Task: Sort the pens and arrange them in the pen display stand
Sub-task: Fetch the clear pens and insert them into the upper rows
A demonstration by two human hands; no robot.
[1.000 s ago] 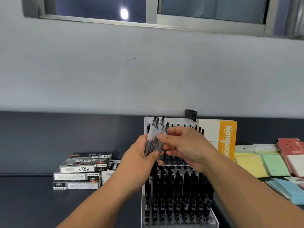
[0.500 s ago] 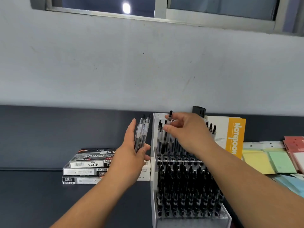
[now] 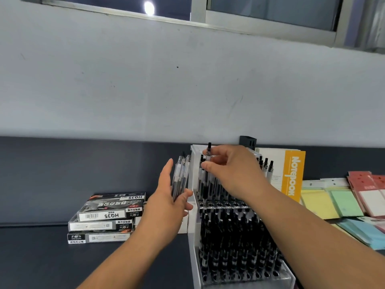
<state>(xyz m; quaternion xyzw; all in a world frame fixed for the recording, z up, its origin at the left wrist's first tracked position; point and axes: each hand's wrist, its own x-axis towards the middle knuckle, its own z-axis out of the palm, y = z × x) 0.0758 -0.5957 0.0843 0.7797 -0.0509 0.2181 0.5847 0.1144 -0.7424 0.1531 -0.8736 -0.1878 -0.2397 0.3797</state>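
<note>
right grip: the right hand (image 3: 233, 172) pinches one clear black-tipped plastic pen (image 3: 208, 157) upright over the clear acrylic tiered display stand (image 3: 194, 226). the left hand (image 3: 166, 207) clasps a bundle of like pens (image 3: 180, 176) at its 9 o'clock. dark matte bench (image 3: 41, 263), grey wall (image 3: 125, 90); four stacked black pen boxes (image 3: 104, 217) farther toward 9.

Probably a stationery shop or its stockroom: a tiered pen display stand (image 3: 193, 247) packed with pens (image 3: 235, 236), stacked pen boxes (image 3: 104, 215), a notebook (image 3: 291, 176) and packaged coloured notepads (image 3: 343, 203) on a dark surface (image 3: 41, 257).
</note>
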